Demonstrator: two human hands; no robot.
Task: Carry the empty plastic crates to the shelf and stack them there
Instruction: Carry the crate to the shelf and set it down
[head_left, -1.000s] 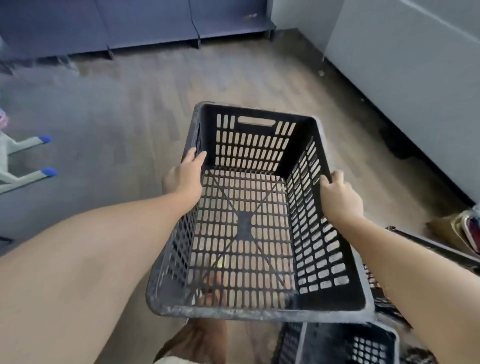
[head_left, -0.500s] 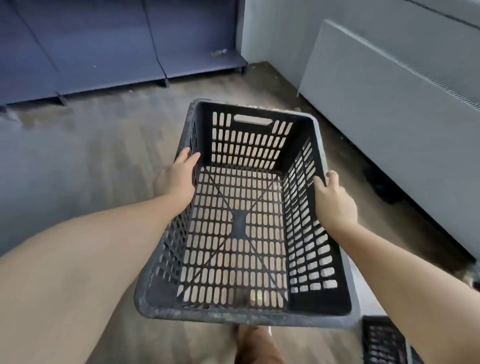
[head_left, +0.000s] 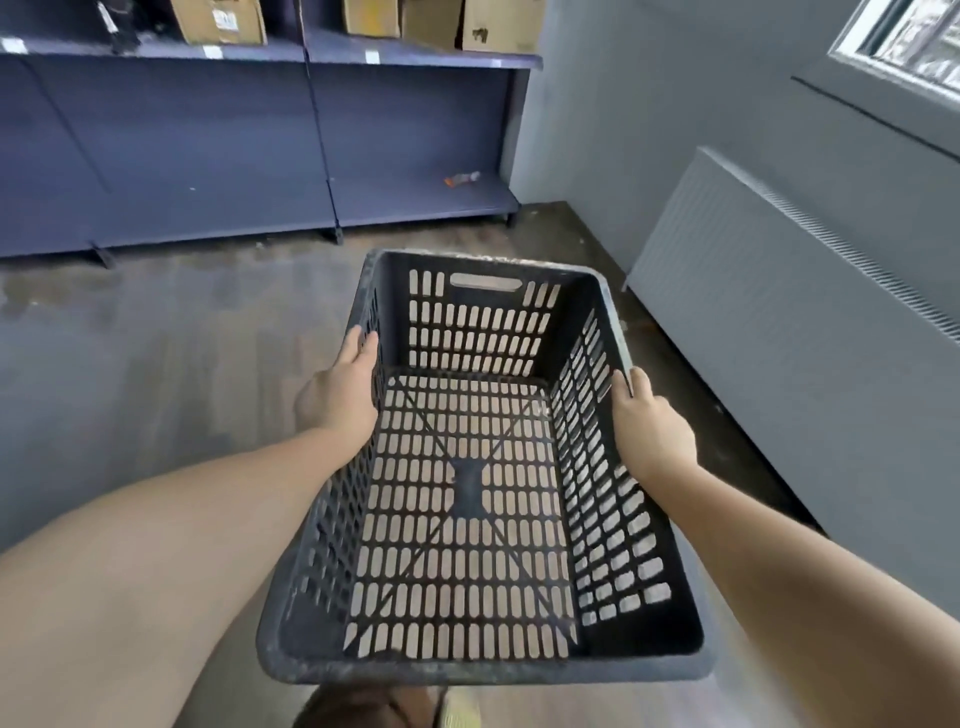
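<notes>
An empty dark grey plastic crate (head_left: 483, 332) with slotted walls and floor hangs in the air in front of me, above the wooden floor. My left hand (head_left: 337, 395) grips its left rim, and my right hand (head_left: 649, 431) grips its right rim. Ahead stands a dark blue shelf unit (head_left: 415, 200) against the back wall; its lowest board is nearly bare, with one small orange item (head_left: 460, 179) on it.
Cardboard boxes (head_left: 218, 21) sit on the upper shelf board. A grey wall and a white radiator (head_left: 779, 322) run along the right, with a window (head_left: 904, 41) above. Wooden floor (head_left: 182, 338) lies between me and the shelf. My feet show at the bottom edge.
The view has lifted and drawn nearer the shelf: its upper board and boxes now show. The other crates at the bottom right have left the view. Both hands keep their grip.
</notes>
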